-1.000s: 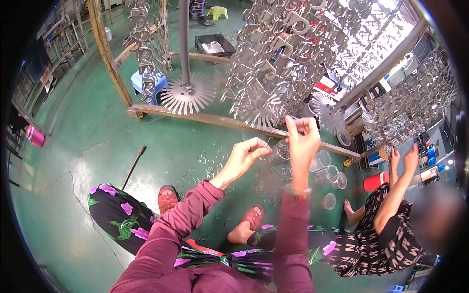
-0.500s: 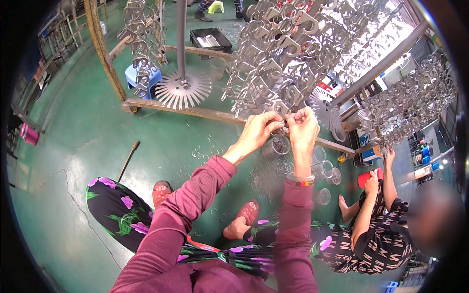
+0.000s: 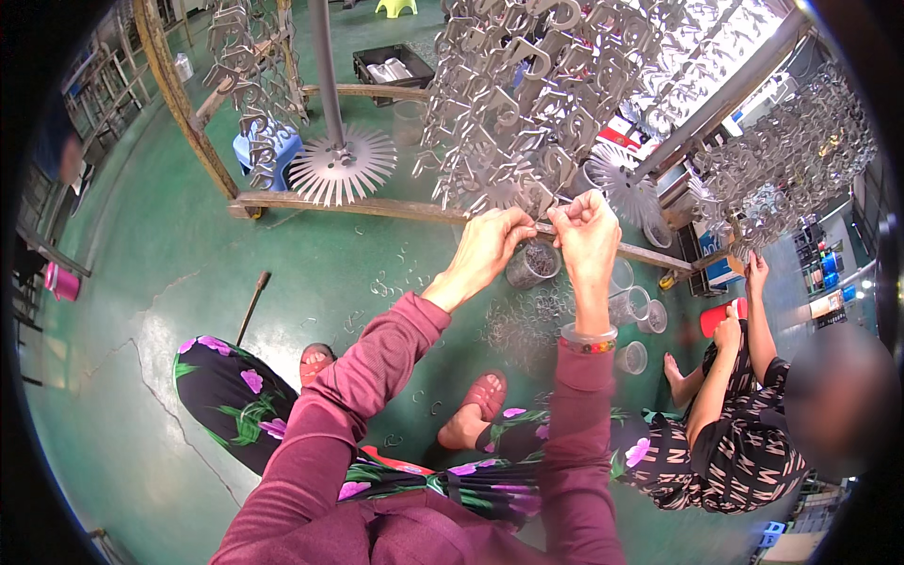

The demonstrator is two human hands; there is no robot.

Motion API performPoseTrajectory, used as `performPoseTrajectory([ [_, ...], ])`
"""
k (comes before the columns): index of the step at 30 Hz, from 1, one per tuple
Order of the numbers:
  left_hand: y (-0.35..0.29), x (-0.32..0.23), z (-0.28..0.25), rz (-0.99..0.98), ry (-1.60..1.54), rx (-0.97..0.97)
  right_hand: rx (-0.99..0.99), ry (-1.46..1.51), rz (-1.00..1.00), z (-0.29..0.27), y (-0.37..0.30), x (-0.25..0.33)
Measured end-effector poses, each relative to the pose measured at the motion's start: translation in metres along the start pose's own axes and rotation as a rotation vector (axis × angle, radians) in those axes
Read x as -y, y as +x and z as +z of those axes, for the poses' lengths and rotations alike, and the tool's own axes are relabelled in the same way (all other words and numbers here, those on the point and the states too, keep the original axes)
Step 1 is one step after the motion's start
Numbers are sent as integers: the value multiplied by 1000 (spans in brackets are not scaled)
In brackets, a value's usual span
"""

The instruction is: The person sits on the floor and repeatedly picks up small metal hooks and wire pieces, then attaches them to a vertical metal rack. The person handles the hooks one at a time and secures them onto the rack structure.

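Your left hand (image 3: 490,250) and right hand (image 3: 589,235) are both pinched, tbh can't tell on what, by the hanging metal hooks' (image 3: 527,118) lower edge, near the wooden rail (image 3: 377,208). Green floor (image 3: 179,273) stretches past its left end. Co-worker's outfit (image 3: 744,476) has printed letters.

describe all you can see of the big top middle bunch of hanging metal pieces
The bunch is made of many flat silver-grey pieces, metallic in look, many curved like hooks or open rings, hanging in crowded strands. Its top runs out of the picture; its lower end hangs near the wooden rail. The left grip and right grip are close together at that lower end; whether either touches the bunch is unclear.
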State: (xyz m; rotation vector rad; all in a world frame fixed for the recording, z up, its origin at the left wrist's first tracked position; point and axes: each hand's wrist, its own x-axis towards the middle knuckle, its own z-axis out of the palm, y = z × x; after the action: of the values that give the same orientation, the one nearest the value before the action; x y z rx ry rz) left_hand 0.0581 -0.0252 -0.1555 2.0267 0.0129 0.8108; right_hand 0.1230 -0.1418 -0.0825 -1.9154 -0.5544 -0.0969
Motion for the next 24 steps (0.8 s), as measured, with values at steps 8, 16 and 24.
performPoseTrajectory([
  [8, 0, 8, -4, 65, 13, -31, 152, -58, -30, -1, -15, -46],
  [16, 11, 19, 0, 27, -68, -28, 109, 60, 99, 25, -16, -44],
  [24, 23, 25, 11, -68, -217, 18, 138, 186, 228, 21, -11, -62],
])
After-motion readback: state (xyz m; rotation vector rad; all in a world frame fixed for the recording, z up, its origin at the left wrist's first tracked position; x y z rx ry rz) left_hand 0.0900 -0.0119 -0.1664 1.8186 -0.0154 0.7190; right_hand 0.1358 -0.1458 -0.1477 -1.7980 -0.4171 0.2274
